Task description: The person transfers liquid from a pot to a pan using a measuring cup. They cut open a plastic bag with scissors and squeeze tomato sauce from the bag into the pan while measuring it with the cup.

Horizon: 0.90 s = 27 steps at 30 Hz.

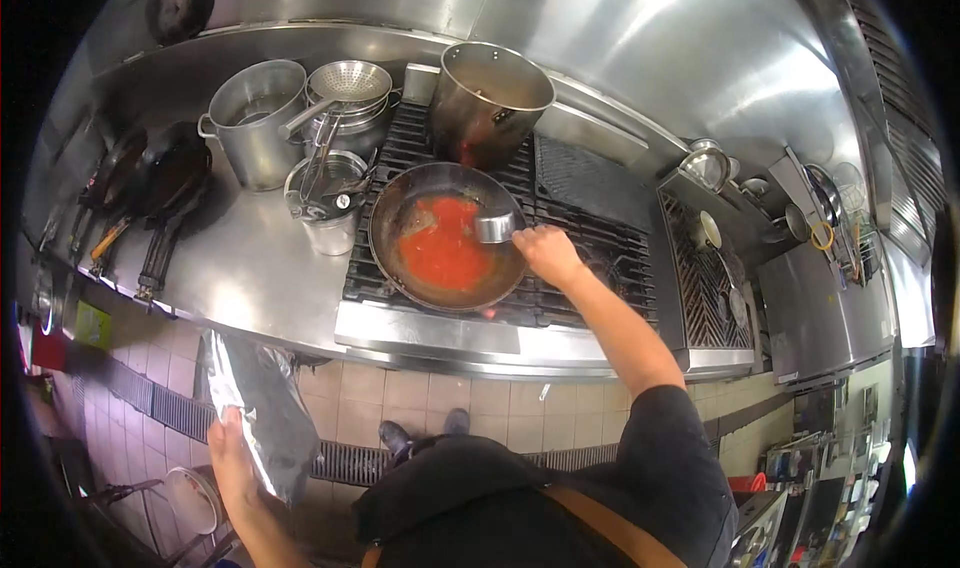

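My right hand (551, 254) grips a small metal cup (493, 228), most likely by its handle, which my fingers hide. The cup is over the right side of a wide dark frying pan (384, 226). Red sauce (448, 253) covers the middle of the pan's base. Down at the left, in front of the counter edge, my left hand (231, 459) holds a silver foil pouch (274, 410). Its thumb lies on the shiny face, and the pouch hides the other fingers. Whatever is inside the pouch cannot be seen.
Behind the pan, a tall stockpot (487, 136) stands on the burner grates (592, 268). Left of the stove are an aluminium pot (259, 140), a perforated strainer (351, 81) on stacked pots, a metal container (331, 236) with utensils, and black pans (172, 170). A ribbed grill (694, 290) lies right.
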Motion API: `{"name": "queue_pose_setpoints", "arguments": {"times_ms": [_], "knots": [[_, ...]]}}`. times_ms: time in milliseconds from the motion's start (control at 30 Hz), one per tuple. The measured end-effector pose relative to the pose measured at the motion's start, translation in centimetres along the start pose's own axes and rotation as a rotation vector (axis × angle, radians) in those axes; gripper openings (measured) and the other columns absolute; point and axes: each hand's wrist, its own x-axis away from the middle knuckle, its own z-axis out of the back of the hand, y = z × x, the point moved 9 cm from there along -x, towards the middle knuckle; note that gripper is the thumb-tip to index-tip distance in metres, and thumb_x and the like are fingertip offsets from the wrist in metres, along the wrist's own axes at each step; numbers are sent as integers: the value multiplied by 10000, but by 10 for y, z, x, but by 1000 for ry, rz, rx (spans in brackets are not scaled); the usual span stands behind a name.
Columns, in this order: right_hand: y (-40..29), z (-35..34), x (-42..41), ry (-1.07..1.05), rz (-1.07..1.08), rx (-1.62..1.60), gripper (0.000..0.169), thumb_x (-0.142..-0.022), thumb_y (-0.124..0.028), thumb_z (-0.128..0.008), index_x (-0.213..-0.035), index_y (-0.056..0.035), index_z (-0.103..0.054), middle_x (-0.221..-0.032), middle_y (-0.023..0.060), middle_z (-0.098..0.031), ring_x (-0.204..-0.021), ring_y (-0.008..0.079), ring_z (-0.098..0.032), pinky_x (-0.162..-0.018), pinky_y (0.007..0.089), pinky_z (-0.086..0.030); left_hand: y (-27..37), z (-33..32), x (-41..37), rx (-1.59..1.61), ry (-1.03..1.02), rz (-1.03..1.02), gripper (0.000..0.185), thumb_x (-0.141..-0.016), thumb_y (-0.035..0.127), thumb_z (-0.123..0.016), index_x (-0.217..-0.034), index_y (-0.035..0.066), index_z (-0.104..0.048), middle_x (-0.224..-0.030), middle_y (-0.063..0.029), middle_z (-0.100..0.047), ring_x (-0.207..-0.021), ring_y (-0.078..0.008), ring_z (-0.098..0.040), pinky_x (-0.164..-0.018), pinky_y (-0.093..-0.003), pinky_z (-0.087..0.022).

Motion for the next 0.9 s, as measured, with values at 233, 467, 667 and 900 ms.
{"name": "queue_pose_setpoints", "arguments": {"times_ms": [233,467,667,900], "knots": [[29,-11,11,12,-267,-246,89,-846,-143,-549,-819,-76,-602,-695,117,-622,-714,270,-661,-621,409,-513,32,-34,28,-88,-36,-80,206,-967,225,-563,-942,20,-576,-881,12,-539,-798,-65,-451,-711,-233,-361],[51,-55,74,108,-1097,-1941,250,-1003,-209,-458,-844,-69,-591,-569,-90,-318,-476,29,-260,-431,223,-196,57,-120,78,-325,-267,-85,183,-978,196,-549,-952,22,-599,-742,43,-534,-668,-45,-441,-584,-214,-335],[83,-88,204,45,-1175,-1991,234,-938,-171,-518,-735,-69,-572,-561,-58,-415,-481,41,-345,-433,229,-242,63,-173,113,-548,-282,-133,213,-992,262,-567,-926,59,-567,-804,64,-487,-735,-42,-392,-655,-228,-312],[152,-121,300,-10,-1049,-1842,256,-922,-188,-524,-697,-67,-542,-660,-34,-502,-621,74,-432,-578,239,-359,75,-266,171,-479,-196,-153,140,-967,169,-586,-884,71,-530,-757,60,-457,-680,-27,-373,-602,-203,-294]]}}
